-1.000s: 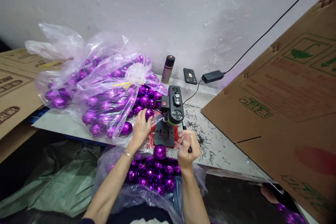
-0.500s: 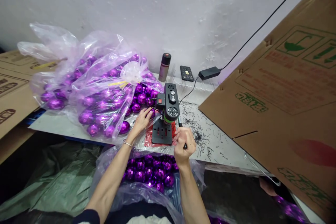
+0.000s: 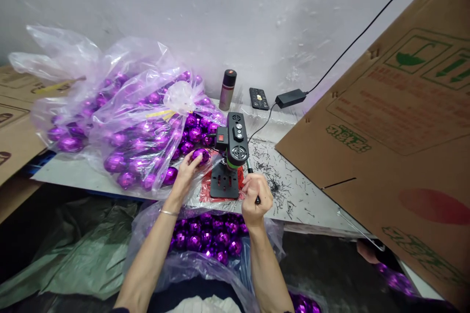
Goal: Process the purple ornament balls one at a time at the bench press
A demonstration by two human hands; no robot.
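Observation:
My left hand point(image 3: 186, 171) is closed round a shiny purple faceted ball point(image 3: 200, 156), just left of a small black machine point(image 3: 237, 139). The machine stands on a slotted black base plate point(image 3: 224, 182), with a red sheet under it. To the right of the base, my right hand point(image 3: 257, 196) is wrapped in a fist round a black handle point(image 3: 258, 200). A thin shaft runs from that handle up behind the machine; where it joins is hidden. More purple balls fill an open plastic bag point(image 3: 205, 264) below the table edge, between my forearms.
Tied clear bags point(image 3: 137, 127) of purple balls cover the table's left. Behind the machine are a bottle point(image 3: 227, 90), a phone point(image 3: 259, 99) and a cabled power adapter point(image 3: 291, 98). Short black scraps point(image 3: 275, 186) litter the table. A large cardboard box point(image 3: 385, 122) leans in from the right.
My left hand has moved left, away from the machine, with the purple ball now plainly in its fingers. My right hand keeps its grip on the black handle. The whole view has shifted slightly.

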